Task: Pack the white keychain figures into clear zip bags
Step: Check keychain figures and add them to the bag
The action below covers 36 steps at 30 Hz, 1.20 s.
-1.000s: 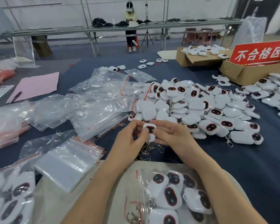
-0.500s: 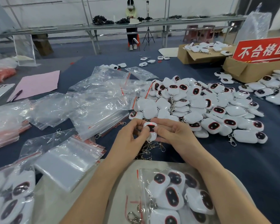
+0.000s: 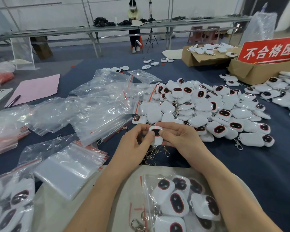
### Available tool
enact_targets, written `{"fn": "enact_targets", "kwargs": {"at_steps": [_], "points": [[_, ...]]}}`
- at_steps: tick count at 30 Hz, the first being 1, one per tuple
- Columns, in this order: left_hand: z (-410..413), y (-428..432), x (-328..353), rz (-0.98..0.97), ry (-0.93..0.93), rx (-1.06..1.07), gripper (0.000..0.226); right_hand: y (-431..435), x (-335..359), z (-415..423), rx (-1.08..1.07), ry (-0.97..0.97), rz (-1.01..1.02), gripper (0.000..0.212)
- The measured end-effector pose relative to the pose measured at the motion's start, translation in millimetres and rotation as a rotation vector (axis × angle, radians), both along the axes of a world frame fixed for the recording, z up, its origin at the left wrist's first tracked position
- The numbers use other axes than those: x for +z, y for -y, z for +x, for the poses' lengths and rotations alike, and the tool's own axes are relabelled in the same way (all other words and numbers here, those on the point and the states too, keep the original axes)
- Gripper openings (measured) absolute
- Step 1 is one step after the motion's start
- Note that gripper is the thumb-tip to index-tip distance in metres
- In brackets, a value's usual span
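Both hands pinch one figure (image 3: pixel 156 134) at centre, left grip (image 3: pixel 137 144) and right grip (image 3: pixel 179 138) curled on it, pile (image 3: pixel 208 108) at two o'clock, bags (image 3: pixel 90 111) at ten.

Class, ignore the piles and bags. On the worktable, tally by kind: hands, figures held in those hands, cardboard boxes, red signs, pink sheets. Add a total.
Hands: 2 (left hand, right hand)
Held figure: 1
Cardboard boxes: 2 (far box, near box)
Red sign: 1
Pink sheet: 1
Total: 7
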<state>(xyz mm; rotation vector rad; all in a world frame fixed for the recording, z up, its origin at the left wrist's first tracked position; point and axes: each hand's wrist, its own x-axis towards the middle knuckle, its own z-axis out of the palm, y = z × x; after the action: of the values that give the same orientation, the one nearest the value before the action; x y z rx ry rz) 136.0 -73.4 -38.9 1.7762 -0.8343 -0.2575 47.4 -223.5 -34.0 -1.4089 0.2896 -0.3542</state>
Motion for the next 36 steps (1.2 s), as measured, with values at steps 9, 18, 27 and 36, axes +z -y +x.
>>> {"fn": "enact_targets", "kwargs": {"at_steps": [9, 18, 27, 36], "points": [[-0.2, -0.1, -2.2, 0.025, 0.012, -0.022, 0.016, 1.0, 0.2, -0.3, -0.016, 0.006, 0.007, 0.021], [1.4, 2.2, -2.6, 0.060, 0.003, -0.038, 0.025, 3.6, 0.5, 0.3, 0.026, 0.044, 0.055, 0.032], [2.2, 0.9, -0.7, 0.018, -0.027, -0.064, 0.023, 2.9, 0.8, 0.8, 0.037, 0.030, 0.029, 0.034], [1.6, 2.7, -2.6, 0.020, -0.015, -0.039, 0.024, 5.1, -2.4, 1.4, 0.048, 0.032, -0.012, 0.033]]}}
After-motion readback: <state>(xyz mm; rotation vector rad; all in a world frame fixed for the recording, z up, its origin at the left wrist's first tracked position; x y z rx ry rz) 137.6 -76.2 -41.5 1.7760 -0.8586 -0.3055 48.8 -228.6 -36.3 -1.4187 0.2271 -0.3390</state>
